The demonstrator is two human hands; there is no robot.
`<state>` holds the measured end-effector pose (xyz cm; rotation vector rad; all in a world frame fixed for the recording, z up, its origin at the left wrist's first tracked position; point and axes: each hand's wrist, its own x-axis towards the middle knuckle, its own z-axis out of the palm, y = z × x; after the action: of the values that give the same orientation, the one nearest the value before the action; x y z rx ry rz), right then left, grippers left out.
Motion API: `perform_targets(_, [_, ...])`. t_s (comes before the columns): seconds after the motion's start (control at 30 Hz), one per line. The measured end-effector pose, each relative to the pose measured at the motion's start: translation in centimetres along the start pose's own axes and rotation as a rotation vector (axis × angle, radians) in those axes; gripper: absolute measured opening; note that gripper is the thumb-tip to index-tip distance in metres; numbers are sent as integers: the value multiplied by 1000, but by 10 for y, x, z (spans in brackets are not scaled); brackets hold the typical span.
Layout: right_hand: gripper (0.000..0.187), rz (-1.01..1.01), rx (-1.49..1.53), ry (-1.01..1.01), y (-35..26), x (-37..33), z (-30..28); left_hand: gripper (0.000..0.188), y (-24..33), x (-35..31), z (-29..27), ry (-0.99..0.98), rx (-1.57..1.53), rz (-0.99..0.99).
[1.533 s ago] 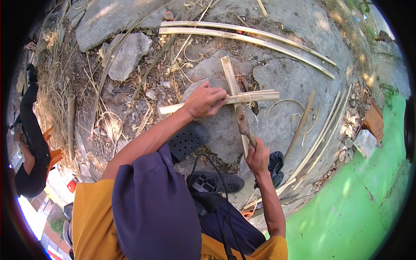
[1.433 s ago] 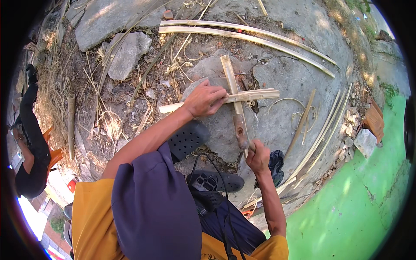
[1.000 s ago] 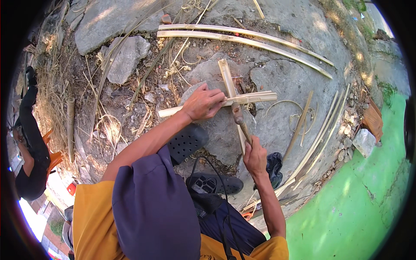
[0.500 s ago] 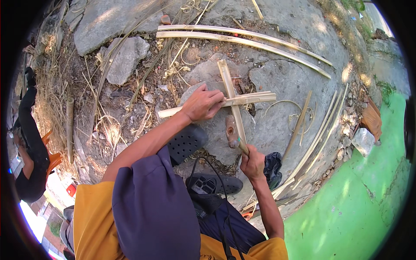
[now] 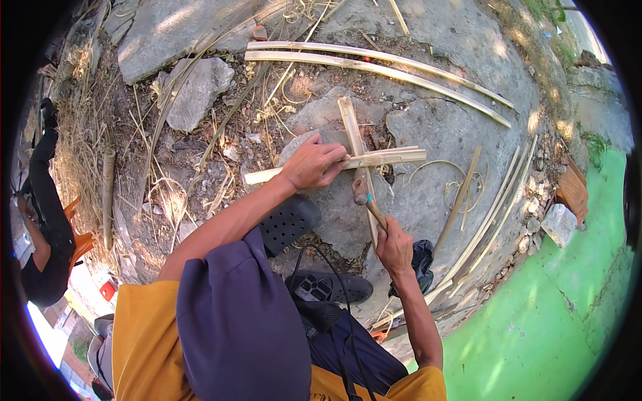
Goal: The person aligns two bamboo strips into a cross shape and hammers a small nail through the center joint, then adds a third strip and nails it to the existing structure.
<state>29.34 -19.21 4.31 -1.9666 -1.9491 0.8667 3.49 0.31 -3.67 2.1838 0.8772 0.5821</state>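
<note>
Two pale split-bamboo strips lie crossed on the rocky ground in front of me. The crosswise bamboo strip [image 5: 394,155] passes under my left hand [image 5: 315,162], whose fingers are closed on it just left of the crossing. Whether those fingers also pinch something small is hidden. Running away from me is the lengthwise bamboo strip [image 5: 350,120]. My right hand [image 5: 394,246] grips the wooden handle of a hammer [image 5: 362,189]. Its rusty head is over the lengthwise strip, just on the near side of the crossing; I cannot tell if it touches.
Two long bamboo strips [image 5: 374,65] lie beyond the cross, and several thin strips [image 5: 495,207] at the right. A grey stone [image 5: 198,93] sits at the left. Near my feet are dark clogs [image 5: 289,222] and a black plastic bag [image 5: 421,262]. Green-painted ground [image 5: 528,321] spreads lower right.
The hammer head has moved slightly away from me, closer to the crossing, and my right hand has shifted a little with it. My left hand keeps its place on the strip.
</note>
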Motion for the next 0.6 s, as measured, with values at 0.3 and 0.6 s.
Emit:
perform_targets(0.3, [26,8,-41,1,-8,10,-5,13,3,0,0,-1,-9,-17])
perform_targets(0.6, [24,23,-25,12,-14,2,-4,12,5,1,-2,-13,11,-21])
